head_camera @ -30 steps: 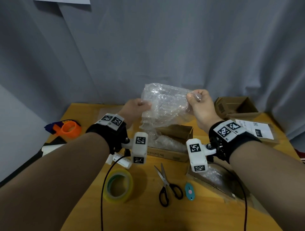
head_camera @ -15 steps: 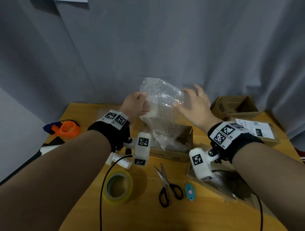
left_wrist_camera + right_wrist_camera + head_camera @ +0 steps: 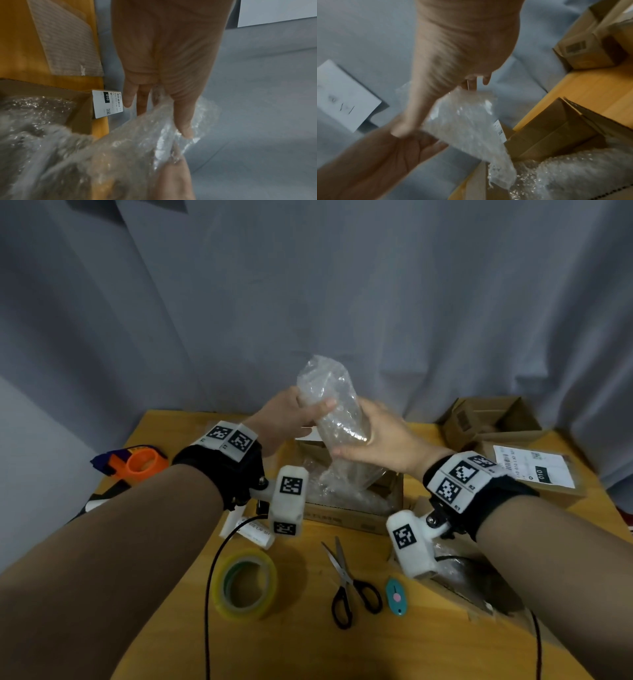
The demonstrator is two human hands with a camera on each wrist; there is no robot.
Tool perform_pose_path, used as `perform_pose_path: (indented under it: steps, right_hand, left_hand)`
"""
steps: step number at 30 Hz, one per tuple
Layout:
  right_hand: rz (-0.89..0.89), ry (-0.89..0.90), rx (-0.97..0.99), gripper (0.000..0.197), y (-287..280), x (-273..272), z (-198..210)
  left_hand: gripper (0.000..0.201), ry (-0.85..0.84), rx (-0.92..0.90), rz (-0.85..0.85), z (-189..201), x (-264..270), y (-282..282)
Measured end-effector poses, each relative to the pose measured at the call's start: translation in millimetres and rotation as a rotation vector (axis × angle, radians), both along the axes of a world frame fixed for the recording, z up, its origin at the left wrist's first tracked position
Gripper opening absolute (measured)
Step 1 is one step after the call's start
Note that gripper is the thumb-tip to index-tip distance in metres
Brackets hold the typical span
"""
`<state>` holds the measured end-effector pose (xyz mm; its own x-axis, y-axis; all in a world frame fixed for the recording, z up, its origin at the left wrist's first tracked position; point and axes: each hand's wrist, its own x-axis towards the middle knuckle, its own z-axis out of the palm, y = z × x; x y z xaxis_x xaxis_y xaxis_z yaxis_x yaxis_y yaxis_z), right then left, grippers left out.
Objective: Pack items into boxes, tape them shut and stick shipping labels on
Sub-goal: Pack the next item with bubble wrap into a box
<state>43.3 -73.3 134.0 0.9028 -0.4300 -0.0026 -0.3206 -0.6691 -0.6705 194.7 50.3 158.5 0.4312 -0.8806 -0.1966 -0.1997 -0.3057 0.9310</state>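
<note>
Above the open cardboard box [image 3: 346, 517] at the middle of the table [image 3: 294, 642], we hold a bubble wrap bundle [image 3: 334, 419] upright, its lower end trailing into the box. Our left hand [image 3: 286, 419] grips its upper part, thumb curled across the front. Our right hand [image 3: 383, 440] wraps its fingers around the middle. Toward the near edge lie a tape roll [image 3: 245, 583], scissors [image 3: 349, 583] and a small teal cutter [image 3: 395, 597].
</note>
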Motion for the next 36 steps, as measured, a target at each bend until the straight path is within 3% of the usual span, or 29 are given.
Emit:
perform_pose_path:
  steps: [2, 4, 6, 8, 10, 12, 14, 17, 19, 21, 23, 25, 26, 30, 32, 34, 36]
  right_hand:
    - [-0.063, -0.062, 0.293, 0.097, -1.0, -3.0, -0.1]
    - [-0.116, -0.087, 0.435, 0.083, -3.0, -5.8, 1.7]
    - [-0.139, -0.088, 0.412, 0.058, -7.7, -5.6, 0.7]
    - [-0.266, -0.158, 0.237, 0.031, -11.6, -2.9, -4.2]
    - [-0.478, -0.249, 0.046, 0.025, -16.3, -2.8, -11.1]
    - [-0.594, -0.338, 0.057, 0.028, -12.7, -4.1, -12.0]
    - [-0.543, -0.385, 0.288, 0.022, -4.4, -3.9, -12.7]
    - [-0.361, -0.267, 0.695, 0.015, 12.8, -3.5, -10.5]
    - [-0.303, -0.200, 0.870, 0.032, 15.1, -4.4, -14.5]
    - [-0.326, -0.165, 0.960, 0.043, 12.2, -7.3, -19.5]
    - [-0.321, -0.116, 0.935, 0.042, 8.0, -11.4, -23.0]
    - [-0.308, -0.076, 0.846, 0.048, 8.0, -13.7, -22.7]
    - [-0.310, -0.088, 0.808, 0.054, 6.6, -14.2, -23.4]
    - [-0.208, -0.122, 0.895, 0.074, 2.1, -16.3, -25.6]
    - [-0.219, -0.135, 0.840, 0.055, 1.7, -13.5, -26.3]
    - [-0.338, -0.194, 0.613, 0.031, 1.2, -7.5, -22.9]
    - [-0.385, -0.196, 0.240, 0.026, -4.4, -2.4, -21.4]
  left_hand:
    - [0.070, -0.002, 0.020, 0.030, -4.9, 3.0, 2.2]
    - [0.064, -0.058, 0.002, 0.079, -8.6, 3.7, 2.7]
    - [0.052, -0.117, -0.039, 0.159, -12.0, -2.1, 3.7]
    - [0.076, -0.125, -0.085, 0.269, -19.4, -7.7, 2.9]
    - [0.095, -0.202, 0.010, 0.361, -32.8, -15.1, -1.2]
    - [0.093, -0.227, 0.121, 0.327, -41.4, -25.2, -3.8]
    - [0.089, -0.087, 0.097, 0.159, -45.2, -36.6, -3.6]
    - [0.093, 0.163, 0.065, -0.013, -46.1, -51.1, -4.1]
    - [0.100, 0.323, -0.041, 0.039, -44.6, -56.7, -7.2]
    - [0.097, 0.456, -0.191, 0.213, -43.5, -56.1, -9.5]
    - [0.069, 0.493, -0.264, 0.300, -41.2, -51.7, -9.1]
    - [0.036, 0.494, -0.204, 0.241, -36.7, -49.8, -8.0]
    - [0.034, 0.479, -0.149, 0.193, -37.1, -48.6, -7.9]
    - [0.065, 0.278, 0.016, 0.040, -27.9, -53.9, -0.6]
    - [0.063, 0.090, 0.078, 0.014, -31.5, -53.9, -1.6]
    - [0.064, -0.066, 0.120, 0.055, -41.3, -43.2, 2.9]
    - [0.057, -0.251, 0.165, 0.047, -60.0, -29.8, 4.5]
